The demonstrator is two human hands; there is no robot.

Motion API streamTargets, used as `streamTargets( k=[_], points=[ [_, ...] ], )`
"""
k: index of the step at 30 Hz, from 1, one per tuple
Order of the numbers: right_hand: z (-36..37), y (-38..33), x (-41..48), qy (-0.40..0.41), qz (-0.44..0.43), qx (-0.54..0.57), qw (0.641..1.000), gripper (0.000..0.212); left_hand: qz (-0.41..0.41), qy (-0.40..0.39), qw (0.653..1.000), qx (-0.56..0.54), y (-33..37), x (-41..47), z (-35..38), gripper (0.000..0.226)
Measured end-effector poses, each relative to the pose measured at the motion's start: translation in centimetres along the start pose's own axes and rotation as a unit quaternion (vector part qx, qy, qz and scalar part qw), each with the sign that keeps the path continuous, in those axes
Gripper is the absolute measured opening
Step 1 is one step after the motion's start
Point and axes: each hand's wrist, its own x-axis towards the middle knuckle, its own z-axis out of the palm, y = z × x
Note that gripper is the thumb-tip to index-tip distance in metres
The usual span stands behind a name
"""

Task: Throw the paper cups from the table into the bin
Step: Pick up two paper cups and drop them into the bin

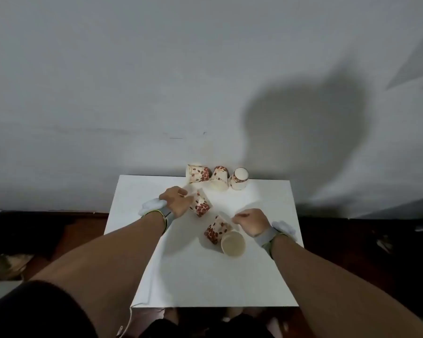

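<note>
Several paper cups with a brown bean print lie on a small white table [205, 276]. My left hand [175, 200] has its fingers around the rim end of one tipped cup [202, 206] at mid table. My right hand [250, 220] is curled over the side of a second cup [224, 234], which lies on its side with its open mouth facing me. Three more cups sit at the table's far edge: one on its side [197, 173], one in the middle [219, 181] and one tilted at the right [239, 179]. No bin is in view.
A pale grey wall [132, 81] rises directly behind the table. Dark floor [47, 230] lies left and right of the table, with some clutter at the far left and right edges. Both wrists wear grey bands with white pads.
</note>
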Motion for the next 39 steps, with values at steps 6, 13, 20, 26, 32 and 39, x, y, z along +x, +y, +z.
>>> streamTargets(
  k=[6, 13, 20, 26, 32, 39],
  points=[
    [0.9, 1.2, 0.2, -0.036, 0.003, 0.002, 0.999, 0.025, -0.053, -0.049, 0.994, 0.086, -0.2, 0.9, 0.9, 0.052],
    [1.9, 0.7, 0.8, -0.033, -0.027, -0.023, 0.999, 0.017, -0.016, -0.033, 0.997, 0.072, -1.0, 2.1, 1.9, 0.031],
    [2.9, 0.5, 1.3, -0.039, -0.018, -0.054, 0.998, 0.015, 0.011, -0.002, 0.99, 0.144, -1.2, 2.0, 2.2, 0.028],
    [2.5, 0.0, 1.5, -0.029, -0.039, -0.068, 0.996, 0.015, 0.051, 0.018, 0.985, 0.165, -1.4, 2.0, 2.0, 0.017],
    [1.4, -0.8, 1.9, 0.063, -0.064, -0.083, 0.992, 0.023, 0.142, -0.016, 0.966, 0.216, -1.0, 1.1, 1.3, 0.012],
    [-0.6, 0.4, 2.1, 0.072, -0.251, -0.323, 0.91, 0.014, 0.215, -0.044, 0.932, 0.288, -0.9, -1.5, 1.6, 0.022]
  ],
)
